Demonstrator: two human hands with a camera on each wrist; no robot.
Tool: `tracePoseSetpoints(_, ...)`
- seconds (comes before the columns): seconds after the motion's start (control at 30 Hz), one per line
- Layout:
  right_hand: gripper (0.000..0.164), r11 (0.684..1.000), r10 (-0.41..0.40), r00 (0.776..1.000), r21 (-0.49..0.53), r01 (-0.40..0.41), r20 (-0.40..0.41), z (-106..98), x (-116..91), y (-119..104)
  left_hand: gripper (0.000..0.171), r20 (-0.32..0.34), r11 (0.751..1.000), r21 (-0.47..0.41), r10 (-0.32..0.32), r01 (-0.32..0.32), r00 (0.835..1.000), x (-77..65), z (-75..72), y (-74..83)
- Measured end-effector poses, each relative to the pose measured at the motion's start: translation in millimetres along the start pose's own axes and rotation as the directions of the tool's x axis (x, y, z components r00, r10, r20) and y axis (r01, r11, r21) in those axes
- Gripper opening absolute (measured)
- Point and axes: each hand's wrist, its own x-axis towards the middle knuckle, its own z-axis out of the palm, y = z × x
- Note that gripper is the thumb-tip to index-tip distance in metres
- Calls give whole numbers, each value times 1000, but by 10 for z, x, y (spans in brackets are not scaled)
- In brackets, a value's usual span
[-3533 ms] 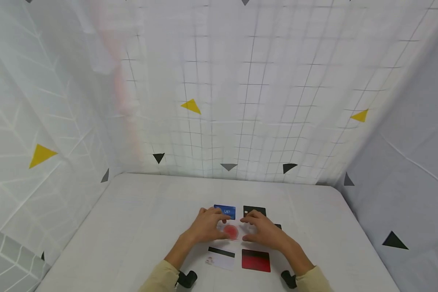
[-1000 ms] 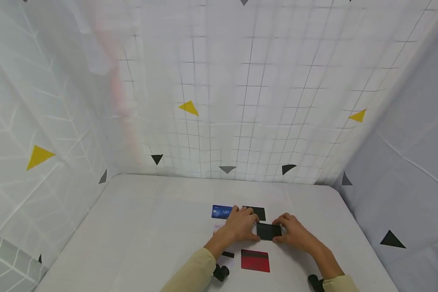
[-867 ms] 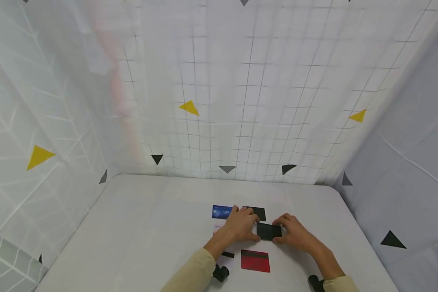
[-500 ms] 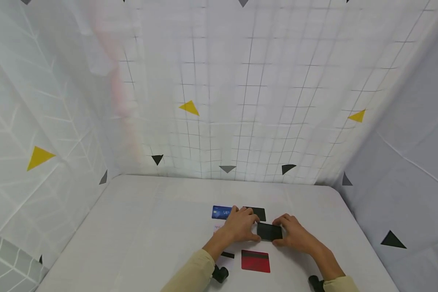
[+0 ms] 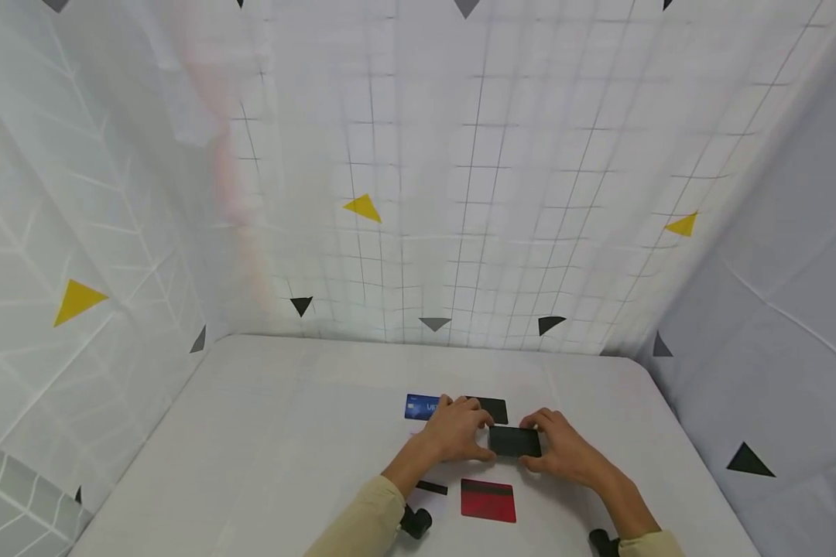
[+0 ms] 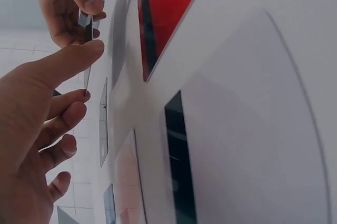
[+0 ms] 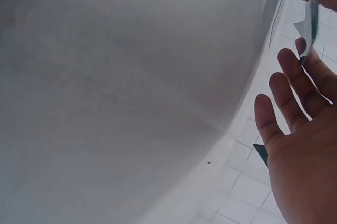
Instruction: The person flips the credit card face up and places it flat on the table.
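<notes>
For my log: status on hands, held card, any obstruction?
Left hand, right hand: pinching opposite ends of nearer black card. Card clear of table. Nothing visibly blocking it.

I stood in what looked like a curtained recording booth (image 5: 306, 240): gridded white sheeting (image 5: 522, 186) hung at twelve o'clock, plainer grey sheeting (image 5: 801, 294) at three, white-lined sheeting (image 5: 28, 224) at nine, triangular markers (image 5: 683, 225) throughout, around a white table (image 5: 286, 449).

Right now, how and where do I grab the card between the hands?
Probably pinch the card midway along its near long edge, coming from the near side: it's thin, and the left hand and right hand are at its short ends.
</notes>
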Motion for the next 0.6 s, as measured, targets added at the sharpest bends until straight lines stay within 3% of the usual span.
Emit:
tracePoseSetpoints(0.33,48,996,-22,998,80,27,-61,13,23,-78,55,-2,993,-121,11,-12,1000,-61,26,-148)
tracePoseSetpoints(0.6,54,990,-54,995,129,64,-84,-12,60,-200,56,-11,990,-133,38,-39,999,-65,24,-186)
